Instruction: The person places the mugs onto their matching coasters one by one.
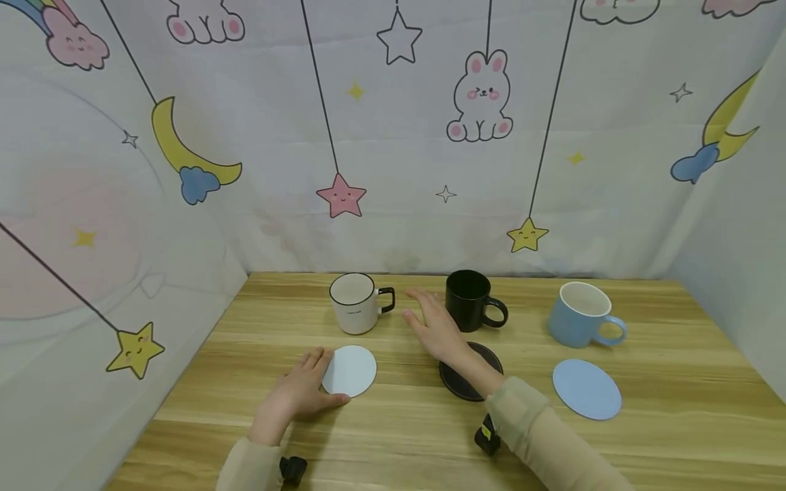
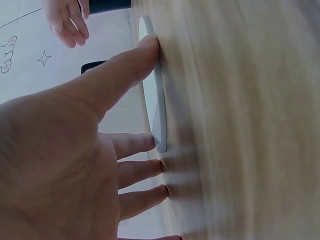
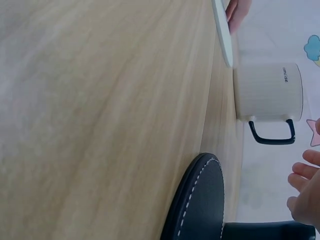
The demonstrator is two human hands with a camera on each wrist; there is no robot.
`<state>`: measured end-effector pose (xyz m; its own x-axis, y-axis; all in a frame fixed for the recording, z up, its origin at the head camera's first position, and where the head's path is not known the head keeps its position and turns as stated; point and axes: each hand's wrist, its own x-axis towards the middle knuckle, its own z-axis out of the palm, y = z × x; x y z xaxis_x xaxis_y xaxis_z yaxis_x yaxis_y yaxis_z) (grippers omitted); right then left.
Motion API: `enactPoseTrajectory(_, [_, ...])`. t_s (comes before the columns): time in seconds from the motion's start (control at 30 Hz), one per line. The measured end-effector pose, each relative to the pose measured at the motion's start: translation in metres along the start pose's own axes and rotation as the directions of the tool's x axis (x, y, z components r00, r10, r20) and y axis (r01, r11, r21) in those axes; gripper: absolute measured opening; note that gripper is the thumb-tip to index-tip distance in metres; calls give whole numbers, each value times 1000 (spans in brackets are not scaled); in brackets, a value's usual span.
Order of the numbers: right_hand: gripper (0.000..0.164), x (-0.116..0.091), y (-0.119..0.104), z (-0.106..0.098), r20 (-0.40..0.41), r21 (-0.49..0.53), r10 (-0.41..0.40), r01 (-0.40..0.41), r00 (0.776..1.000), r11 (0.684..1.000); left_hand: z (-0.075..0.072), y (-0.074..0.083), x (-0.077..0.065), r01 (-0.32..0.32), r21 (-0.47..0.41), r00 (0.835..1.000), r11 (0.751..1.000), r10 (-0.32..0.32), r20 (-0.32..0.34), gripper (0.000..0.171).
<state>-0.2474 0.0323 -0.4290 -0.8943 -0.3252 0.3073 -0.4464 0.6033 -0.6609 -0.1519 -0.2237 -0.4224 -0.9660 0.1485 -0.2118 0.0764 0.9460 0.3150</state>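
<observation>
My left hand (image 1: 304, 386) touches the white round coaster (image 1: 350, 371) at its left edge, thumb and fingers spread around it; the left wrist view shows the thumb on the coaster rim (image 2: 158, 107). Above the table my right hand (image 1: 437, 327) reaches forward with fingers extended and nothing held, between the white mug (image 1: 354, 304) and the black mug (image 1: 467, 300). The white mug has a black rim and black handle. Under the right forearm lies a black stitched coaster (image 1: 457, 383), partly covered by it. In the right wrist view, the white mug (image 3: 267, 92) stands ahead of the fingers.
To the right stand a blue mug (image 1: 578, 315) and, nearer, a light blue round coaster (image 1: 587, 389). All rest on a wood-grain table (image 1: 393, 436). A white curtain (image 1: 405, 136) with cartoon prints hangs behind and beside the table.
</observation>
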Motion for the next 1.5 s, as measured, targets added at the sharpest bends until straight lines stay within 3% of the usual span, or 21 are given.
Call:
enactPoseTrajectory(0.13, [48, 2, -1, 2, 24, 38, 60, -61, 998, 997, 0, -1, 0, -3, -2, 1000, 1000, 3, -10, 97])
enactPoseTrajectory(0.57, [46, 15, -2, 13, 33, 162, 133, -136, 991, 977, 4, -3, 1, -1, -1, 1000, 1000, 1, -18, 98])
enactPoseTrajectory(0.83, [50, 24, -7, 18, 92, 219, 174, -190, 981, 957, 5, -4, 2, 2, 0, 1000, 1000, -2, -12, 98])
enactPoseTrajectory(1.2, [46, 40, -15, 20, 80, 181, 151, -163, 985, 970, 2, -2, 0, 7, -6, 1000, 1000, -7, -6, 97])
enactPoseTrajectory(1.5, [44, 47, -16, 27, 76, 221, 134, -147, 988, 964, 3, -3, 2, 8, 8, 1000, 1000, -8, -3, 97])
